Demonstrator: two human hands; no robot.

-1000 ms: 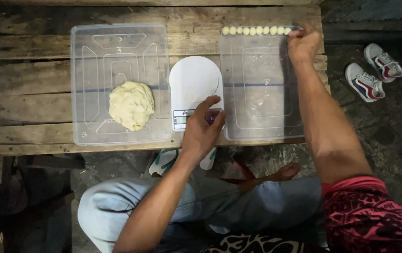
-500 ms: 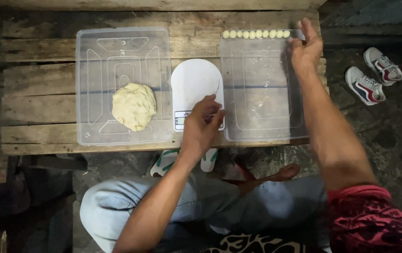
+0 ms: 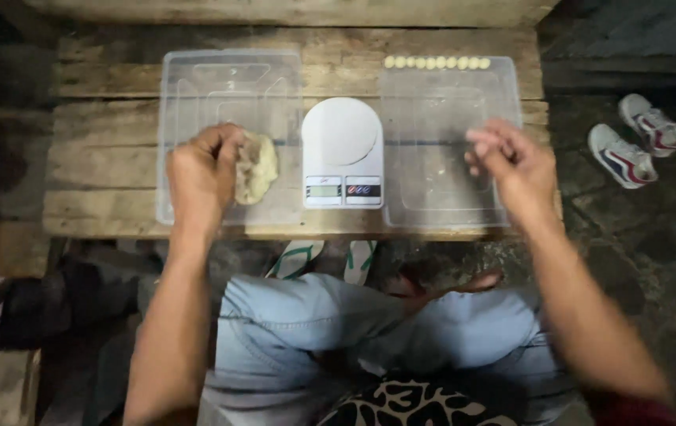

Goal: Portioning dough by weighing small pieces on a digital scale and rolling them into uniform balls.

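A pale yellow lump of dough point(image 3: 259, 166) lies in the clear plastic tray on the left point(image 3: 231, 79). My left hand point(image 3: 202, 177) closes on the dough's left side and covers part of it. A white kitchen scale point(image 3: 343, 150) stands between the two trays with its round platform bare. The clear tray on the right point(image 3: 448, 142) carries a row of several small dough balls point(image 3: 436, 62) along its far edge. My right hand point(image 3: 511, 166) hovers over that tray's near part, fingers loosely curled, nothing seen in it.
The trays and scale rest on a low table of wooden planks point(image 3: 101, 158). A pair of white shoes point(image 3: 638, 138) lies on the dark floor to the right. Green-strapped sandals point(image 3: 326, 256) sit under the table's near edge, by my knees.
My left hand left the scale's front and moved left onto the dough lump. My right hand drew back from the row of dough balls toward the near part of the right tray.
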